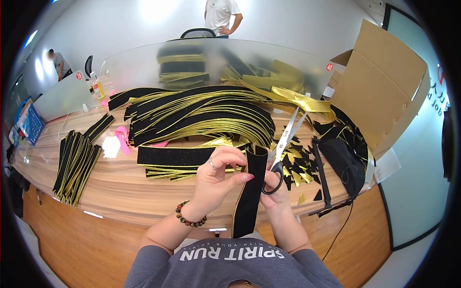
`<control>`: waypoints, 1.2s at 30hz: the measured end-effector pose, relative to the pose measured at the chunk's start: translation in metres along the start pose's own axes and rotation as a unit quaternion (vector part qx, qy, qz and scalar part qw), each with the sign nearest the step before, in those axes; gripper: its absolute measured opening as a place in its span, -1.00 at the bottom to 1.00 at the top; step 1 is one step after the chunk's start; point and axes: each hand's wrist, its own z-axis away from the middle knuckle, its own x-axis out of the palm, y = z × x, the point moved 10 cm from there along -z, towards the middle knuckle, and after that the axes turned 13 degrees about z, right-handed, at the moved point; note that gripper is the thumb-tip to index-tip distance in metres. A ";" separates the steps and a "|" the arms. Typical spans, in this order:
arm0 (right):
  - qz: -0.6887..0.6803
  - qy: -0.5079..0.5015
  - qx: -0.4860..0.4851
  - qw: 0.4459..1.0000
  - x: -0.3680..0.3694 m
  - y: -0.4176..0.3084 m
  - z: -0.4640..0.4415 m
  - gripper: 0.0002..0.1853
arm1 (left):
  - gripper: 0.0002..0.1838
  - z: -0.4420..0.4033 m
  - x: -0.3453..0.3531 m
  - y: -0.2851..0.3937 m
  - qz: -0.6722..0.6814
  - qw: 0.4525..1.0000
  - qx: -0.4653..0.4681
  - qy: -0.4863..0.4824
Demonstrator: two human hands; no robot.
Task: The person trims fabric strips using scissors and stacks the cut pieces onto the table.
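A black ribbon (pixel 250 192) with gold edging hangs upright before me, its top end folded over. My left hand (pixel 218 175) pinches the ribbon's left edge between thumb and fingers. On the other side, my right hand (pixel 274 192) has its fingers through the handle of the scissors (pixel 287 137) and lies against the ribbon. The scissors' blades point up and away, slightly apart. Behind my hands lies a big pile of long black-and-gold ribbons (pixel 201 113). Small cut scraps (pixel 297 165) are scattered right of the scissors. Part of my right hand's fingers is hidden by the ribbon.
A bundle of shorter ribbons (pixel 77 165) lies at the left. A black bag (pixel 341 168) and a large cardboard box (pixel 386 81) stand at the right. A frosted divider (pixel 134 62) closes the far side. Two people are beyond it.
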 end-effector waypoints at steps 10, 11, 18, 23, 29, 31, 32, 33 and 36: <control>0.004 -0.019 0.009 1.000 0.003 0.004 -0.002 -0.54 | -0.68 0.003 -0.002 -0.027 0.117 0.977 -0.176 0.028; 0.004 -0.018 0.009 1.000 0.003 0.004 -0.001 -0.54 | -0.68 0.005 -0.004 -0.033 0.142 0.966 -0.211 0.050; -0.007 -0.033 0.014 0.999 0.005 -0.002 0.002 -0.54 | -0.73 0.000 0.009 -0.037 0.125 0.959 -0.253 0.012; 0.210 0.048 -0.056 0.975 -0.022 -0.036 0.001 -0.52 | -0.83 0.001 0.004 -0.040 0.107 0.959 -0.255 0.060; 0.326 0.103 -0.100 0.934 -0.022 -0.099 0.015 -0.53 | -0.83 -0.004 0.010 -0.035 0.060 0.963 -0.242 0.100; 0.318 0.087 -0.115 0.937 -0.008 -0.111 0.018 -0.50 | -0.83 -0.004 0.014 -0.035 0.050 0.964 -0.245 0.095; 0.317 0.089 -0.115 0.937 -0.005 -0.113 0.018 -0.50 | -0.83 -0.005 0.015 -0.035 0.040 0.964 -0.246 0.092; 0.338 0.089 -0.102 0.931 -0.002 -0.112 0.017 -0.50 | -0.83 -0.005 0.017 -0.035 0.033 0.964 -0.250 0.086; 0.357 0.108 -0.075 0.925 0.000 -0.106 0.016 -0.50 | -0.83 -0.005 0.016 -0.033 0.007 0.963 -0.253 0.091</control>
